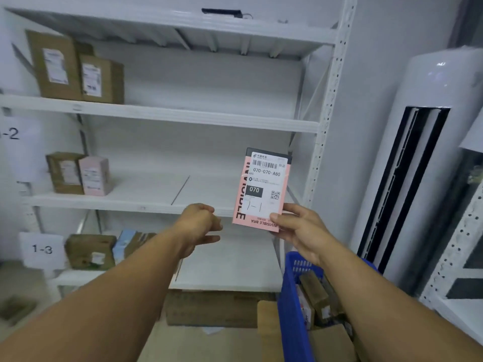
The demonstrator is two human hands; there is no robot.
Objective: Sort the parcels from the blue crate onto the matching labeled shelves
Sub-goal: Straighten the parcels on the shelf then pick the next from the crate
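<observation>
My right hand point(300, 231) pinches the bottom corner of a flat pink parcel point(264, 189) and holds it upright in front of the white shelving point(167, 116). Its white label reads 070-070-A80, with "7-1" handwritten below. My left hand point(200, 226) hovers just left of the parcel, fingers loosely curled, holding nothing. The blue crate point(292, 309) stands at the lower right under my right forearm, with several brown parcels inside. Paper tags reading "-2" point(10, 133) and "1-3" point(41, 249) hang at the shelves' left end.
Brown boxes point(73, 69) stand at the left of the upper shelf. A brown and a pink box point(81, 173) sit one level down, more boxes point(104, 249) below that. A tall white air conditioner point(418, 165) stands right of the rack. Cardboard boxes point(214, 309) lie on the floor.
</observation>
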